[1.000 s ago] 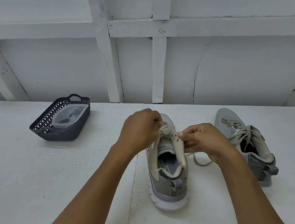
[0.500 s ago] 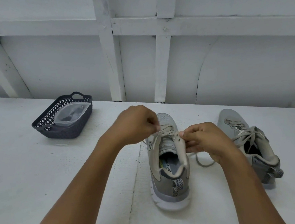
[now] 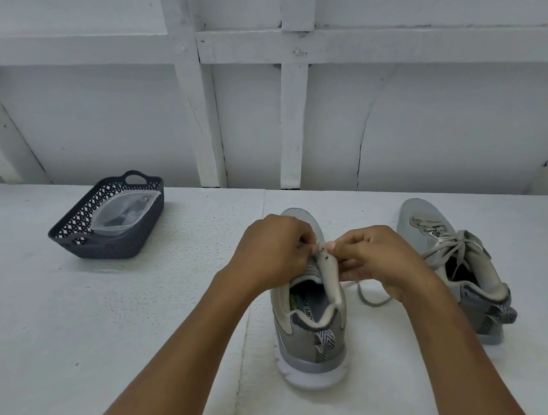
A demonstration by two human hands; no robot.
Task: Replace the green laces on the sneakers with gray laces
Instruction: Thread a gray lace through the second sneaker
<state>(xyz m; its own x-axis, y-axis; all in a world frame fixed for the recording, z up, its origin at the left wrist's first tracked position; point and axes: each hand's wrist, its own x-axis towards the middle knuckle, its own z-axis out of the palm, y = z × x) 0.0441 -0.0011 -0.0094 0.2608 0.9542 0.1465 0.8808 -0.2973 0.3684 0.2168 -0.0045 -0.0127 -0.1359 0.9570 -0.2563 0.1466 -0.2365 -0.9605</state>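
Left hand (image 3: 273, 252) has swung back in from its pull out to the left, and now the 2 hands meet over the sneaker. Left fingertips (image 3: 305, 245) are clenched in a pinch at the top of the eyelet strip (image 3: 329, 267); whether a lace tip sits between them is hidden. Right hand (image 3: 381, 259) is curled tight as well, thumb pressed to the same strip from the other side, and the gray lace (image 3: 368, 299) trails out from under it in a loose loop onto the table (image 3: 74, 335).

Widen out: the near sneaker (image 3: 311, 340) stands close to the near edge, heel toward the person and toe toward the far edge, so the row of eyelets runs along that line, away from the fingers. Its upper eyelets look bare. Slack lace lies on the sneaker's right side, just beside it, so the right hand is the nearer 1 to feed it, and my read is the next pass goes right to left through the strip.

Second sneaker (image 3: 415, 221) sits toward the right edge, laced already in a pale gray. Well apart, toward the far-left corner, a dark basket (image 3: 115, 244) holds 1 clear bag (image 3: 121, 214).
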